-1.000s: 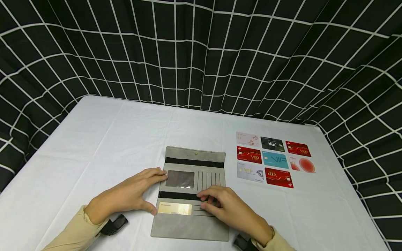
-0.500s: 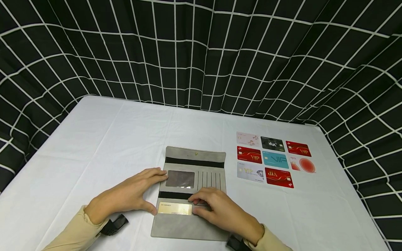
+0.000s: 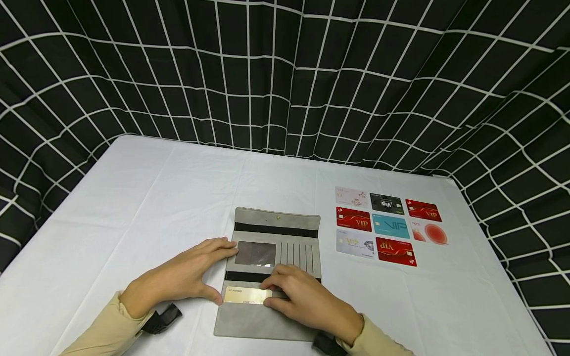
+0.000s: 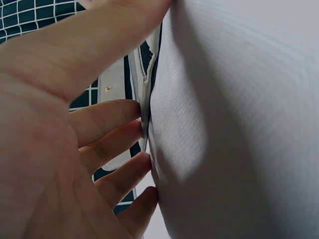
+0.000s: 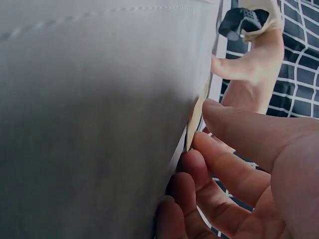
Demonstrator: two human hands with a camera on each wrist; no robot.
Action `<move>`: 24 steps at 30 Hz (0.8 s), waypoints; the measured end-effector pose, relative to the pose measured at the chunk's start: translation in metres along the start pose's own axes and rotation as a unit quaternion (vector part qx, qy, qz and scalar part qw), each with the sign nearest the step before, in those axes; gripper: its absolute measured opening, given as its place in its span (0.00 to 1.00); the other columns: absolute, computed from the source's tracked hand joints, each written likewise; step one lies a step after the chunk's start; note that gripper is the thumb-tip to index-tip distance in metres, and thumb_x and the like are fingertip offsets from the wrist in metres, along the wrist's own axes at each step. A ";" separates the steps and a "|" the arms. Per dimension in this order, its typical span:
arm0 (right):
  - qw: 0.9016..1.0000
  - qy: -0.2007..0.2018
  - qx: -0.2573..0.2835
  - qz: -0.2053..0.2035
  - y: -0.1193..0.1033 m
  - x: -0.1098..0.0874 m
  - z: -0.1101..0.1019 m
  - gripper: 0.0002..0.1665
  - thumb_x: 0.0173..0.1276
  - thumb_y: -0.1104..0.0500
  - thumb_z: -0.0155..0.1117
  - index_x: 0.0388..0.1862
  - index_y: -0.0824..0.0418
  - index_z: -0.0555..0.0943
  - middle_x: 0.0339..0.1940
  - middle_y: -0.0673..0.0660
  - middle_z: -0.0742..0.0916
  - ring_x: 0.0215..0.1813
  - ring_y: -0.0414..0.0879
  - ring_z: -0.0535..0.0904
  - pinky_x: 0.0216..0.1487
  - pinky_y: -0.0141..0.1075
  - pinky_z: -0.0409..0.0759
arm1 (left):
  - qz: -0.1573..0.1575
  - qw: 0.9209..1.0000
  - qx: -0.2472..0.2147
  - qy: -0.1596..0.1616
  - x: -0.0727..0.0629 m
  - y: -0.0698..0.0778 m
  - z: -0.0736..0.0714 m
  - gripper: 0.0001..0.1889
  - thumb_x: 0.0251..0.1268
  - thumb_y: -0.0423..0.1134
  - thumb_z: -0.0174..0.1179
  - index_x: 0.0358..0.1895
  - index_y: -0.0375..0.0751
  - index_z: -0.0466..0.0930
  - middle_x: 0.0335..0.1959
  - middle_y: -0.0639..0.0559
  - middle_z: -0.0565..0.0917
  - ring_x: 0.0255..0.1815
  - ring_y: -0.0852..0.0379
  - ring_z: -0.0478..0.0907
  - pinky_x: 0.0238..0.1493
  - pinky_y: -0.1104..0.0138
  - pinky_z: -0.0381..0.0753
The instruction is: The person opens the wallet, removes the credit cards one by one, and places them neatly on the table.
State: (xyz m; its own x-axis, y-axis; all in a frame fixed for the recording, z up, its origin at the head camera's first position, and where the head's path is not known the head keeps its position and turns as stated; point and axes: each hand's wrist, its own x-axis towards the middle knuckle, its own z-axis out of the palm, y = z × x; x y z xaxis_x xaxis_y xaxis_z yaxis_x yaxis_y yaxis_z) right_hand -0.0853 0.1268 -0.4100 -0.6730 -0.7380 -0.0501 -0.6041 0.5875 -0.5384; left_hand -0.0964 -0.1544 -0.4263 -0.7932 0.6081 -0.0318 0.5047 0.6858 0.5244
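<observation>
An unfolded grey wallet [image 3: 262,321] lies on the white table, with card slots, a clear window [image 3: 256,254] and black bands. A gold card [image 3: 245,295] sits in its lower left pocket, its upper part showing. My left hand [image 3: 187,269] rests along the wallet's left edge, fingertips near the window and thumb beside the pocket. At the card's right end is my right hand [image 3: 307,301], index finger at the upper edge and thumb lower down, with a gap between them. In the right wrist view, the thumb and index fingertip come right up to the gold card [image 5: 195,119].
Several cards lie in rows right of the wallet, among them a black card [image 3: 386,203], a blue card [image 3: 390,226] and a red card [image 3: 396,252]. A black curtain [image 3: 267,74] with a white grid hangs behind the white tablecloth [image 3: 187,193].
My right hand has slid left across the wallet, from the slots on the right to the gold card's right end. My left hand, the gold card and the loose cards stay where they were.
</observation>
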 end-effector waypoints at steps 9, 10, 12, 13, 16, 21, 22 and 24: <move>0.999 0.013 -0.025 0.016 -0.006 0.005 0.002 0.09 0.65 0.56 0.70 0.42 0.56 0.87 0.33 0.45 0.82 0.37 0.32 0.71 0.42 0.27 0.76 | -0.002 1.000 0.000 0.000 0.000 -0.001 0.001 0.52 0.41 0.67 0.70 0.70 0.37 0.70 0.72 0.47 0.70 0.73 0.45 0.66 0.71 0.47 0.68; 0.999 0.013 -0.027 0.019 -0.006 0.006 0.002 0.08 0.65 0.56 0.70 0.42 0.56 0.87 0.33 0.45 0.82 0.36 0.32 0.71 0.41 0.26 0.76 | -0.001 1.000 0.000 0.000 0.000 -0.001 0.001 0.52 0.41 0.67 0.70 0.70 0.37 0.70 0.72 0.47 0.70 0.73 0.45 0.66 0.71 0.47 0.68; 0.999 0.011 -0.030 0.022 -0.007 0.007 0.003 0.08 0.65 0.56 0.70 0.41 0.56 0.86 0.33 0.45 0.81 0.36 0.32 0.71 0.41 0.26 0.76 | 0.000 1.000 0.000 0.001 0.000 -0.001 0.000 0.53 0.41 0.67 0.69 0.70 0.37 0.70 0.72 0.47 0.70 0.73 0.45 0.66 0.70 0.47 0.68; 0.999 0.010 -0.030 0.023 -0.007 0.008 0.003 0.07 0.65 0.56 0.70 0.40 0.56 0.86 0.33 0.45 0.81 0.36 0.33 0.71 0.41 0.26 0.76 | 0.001 1.000 0.001 0.001 0.000 -0.001 0.000 0.53 0.41 0.68 0.69 0.70 0.37 0.70 0.72 0.47 0.70 0.73 0.45 0.66 0.70 0.47 0.68; 0.999 0.005 -0.030 0.025 -0.007 0.008 0.003 0.07 0.65 0.56 0.70 0.40 0.57 0.85 0.33 0.45 0.81 0.36 0.33 0.71 0.41 0.26 0.76 | 0.002 1.000 0.001 0.000 0.000 -0.001 0.000 0.53 0.41 0.68 0.68 0.70 0.37 0.70 0.72 0.47 0.70 0.73 0.44 0.66 0.70 0.46 0.69; 0.999 -0.006 -0.019 0.030 -0.008 0.008 0.001 0.07 0.66 0.57 0.69 0.41 0.57 0.84 0.34 0.45 0.82 0.38 0.34 0.71 0.43 0.27 0.76 | 0.002 1.000 0.001 0.000 0.000 -0.001 0.000 0.53 0.40 0.68 0.68 0.70 0.37 0.70 0.72 0.46 0.70 0.73 0.44 0.66 0.70 0.46 0.69; 0.999 -0.007 -0.018 0.031 -0.008 0.008 0.001 0.07 0.66 0.57 0.69 0.41 0.56 0.84 0.34 0.45 0.82 0.38 0.34 0.71 0.43 0.28 0.76 | 0.002 1.000 0.001 0.001 0.000 -0.001 0.000 0.53 0.40 0.68 0.68 0.70 0.37 0.70 0.72 0.46 0.69 0.73 0.44 0.66 0.70 0.46 0.69; 0.999 -0.009 -0.012 0.032 -0.008 0.008 0.000 0.06 0.66 0.57 0.69 0.40 0.56 0.83 0.34 0.45 0.82 0.38 0.34 0.72 0.43 0.28 0.76 | 0.003 1.000 0.001 0.001 0.000 -0.001 0.000 0.53 0.40 0.68 0.68 0.70 0.37 0.69 0.72 0.46 0.70 0.73 0.44 0.66 0.70 0.46 0.69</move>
State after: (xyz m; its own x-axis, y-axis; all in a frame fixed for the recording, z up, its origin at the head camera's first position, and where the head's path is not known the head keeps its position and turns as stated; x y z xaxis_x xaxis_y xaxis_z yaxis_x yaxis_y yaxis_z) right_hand -0.0859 0.1157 -0.4063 -0.7028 -0.7044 -0.0999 -0.5703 0.6418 -0.5127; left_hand -0.0965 -0.1549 -0.4269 -0.7915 0.6106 -0.0271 0.5091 0.6831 0.5236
